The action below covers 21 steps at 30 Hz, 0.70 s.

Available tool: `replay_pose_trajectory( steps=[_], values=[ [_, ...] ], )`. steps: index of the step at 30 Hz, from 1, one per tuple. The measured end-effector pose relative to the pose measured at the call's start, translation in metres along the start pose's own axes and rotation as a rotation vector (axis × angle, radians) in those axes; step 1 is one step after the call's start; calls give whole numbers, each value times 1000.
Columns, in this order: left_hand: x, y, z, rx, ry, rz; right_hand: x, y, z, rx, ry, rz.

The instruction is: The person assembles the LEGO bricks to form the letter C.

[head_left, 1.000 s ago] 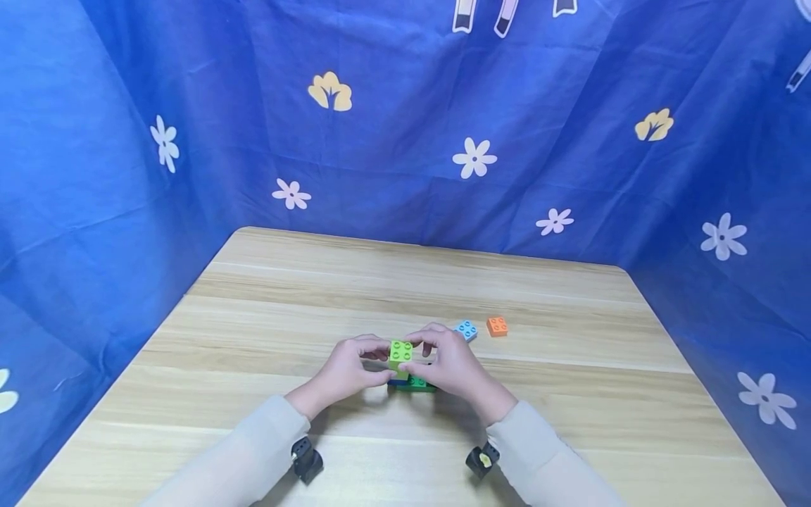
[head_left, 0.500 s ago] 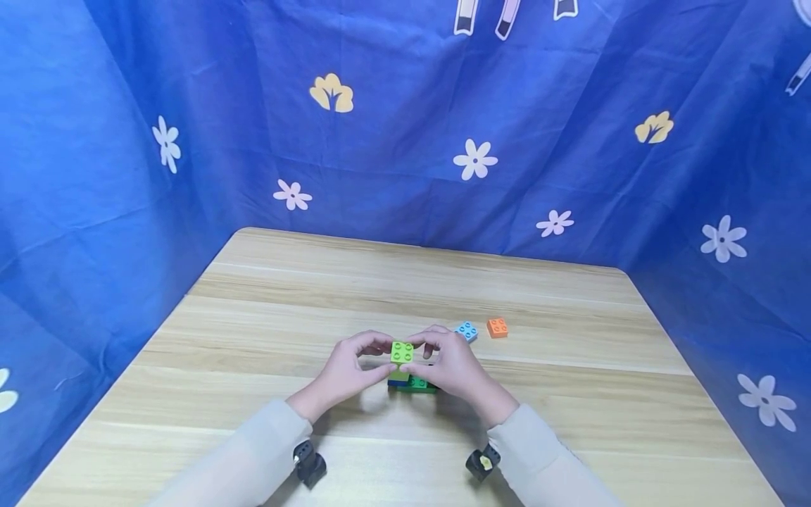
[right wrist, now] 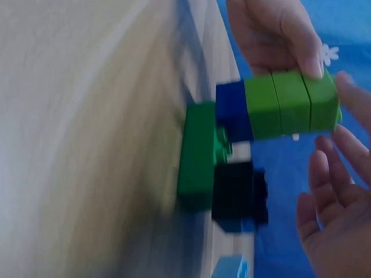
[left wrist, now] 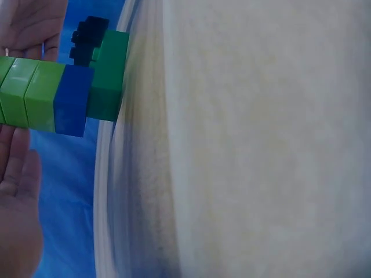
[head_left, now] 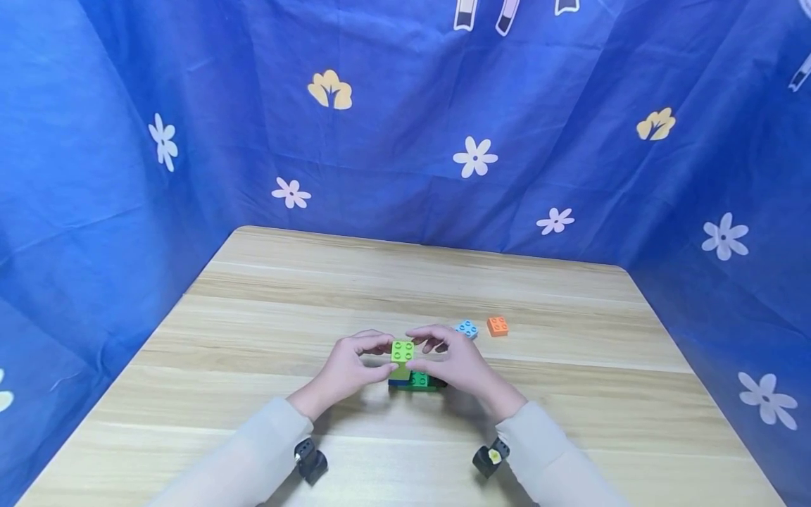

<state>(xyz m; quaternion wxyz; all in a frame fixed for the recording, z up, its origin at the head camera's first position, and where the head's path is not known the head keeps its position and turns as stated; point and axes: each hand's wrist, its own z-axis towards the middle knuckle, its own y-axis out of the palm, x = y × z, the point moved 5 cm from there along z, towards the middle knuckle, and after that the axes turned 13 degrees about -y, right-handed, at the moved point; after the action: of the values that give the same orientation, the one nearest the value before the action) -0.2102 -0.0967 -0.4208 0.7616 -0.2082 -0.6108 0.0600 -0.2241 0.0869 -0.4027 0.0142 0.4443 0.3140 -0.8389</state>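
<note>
In the head view, a tower of lime green bricks [head_left: 402, 351] stands near the middle of the table. The right wrist view shows three lime bricks above a blue brick [right wrist: 233, 110], all on a longer green brick [right wrist: 197, 156]. A black piece [right wrist: 233, 194] sits beside the blue brick on the green one. My left hand [head_left: 347, 366] pinches the upper lime bricks, its thumb against their side. My right hand [head_left: 459, 359] is spread at the tower's other side, with a gap between most of its fingers and the bricks.
Beyond my right hand lie a light blue brick [head_left: 467, 329] and an orange brick [head_left: 497, 326]. The wooden table [head_left: 355, 282] ends at a patterned blue cloth [head_left: 393, 127] hung behind it and at both sides.
My right hand has loosened and drawn slightly right, away from the tower, uncovering more of the green brick. My left hand and the tower have barely moved.
</note>
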Motion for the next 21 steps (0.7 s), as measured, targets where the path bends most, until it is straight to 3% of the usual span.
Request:
replay_pose_trajectory(
  steps=[4, 12, 21],
  values=[
    [1, 0, 0, 0, 0, -8, 14, -17, -2, 47, 35, 32],
    [2, 1, 0, 8, -44, 0, 48, -48, -11, 103, 131, -87],
    [36, -5, -10, -8, -43, -9, 67, -53, -19, 17, 149, -272]
  ],
)
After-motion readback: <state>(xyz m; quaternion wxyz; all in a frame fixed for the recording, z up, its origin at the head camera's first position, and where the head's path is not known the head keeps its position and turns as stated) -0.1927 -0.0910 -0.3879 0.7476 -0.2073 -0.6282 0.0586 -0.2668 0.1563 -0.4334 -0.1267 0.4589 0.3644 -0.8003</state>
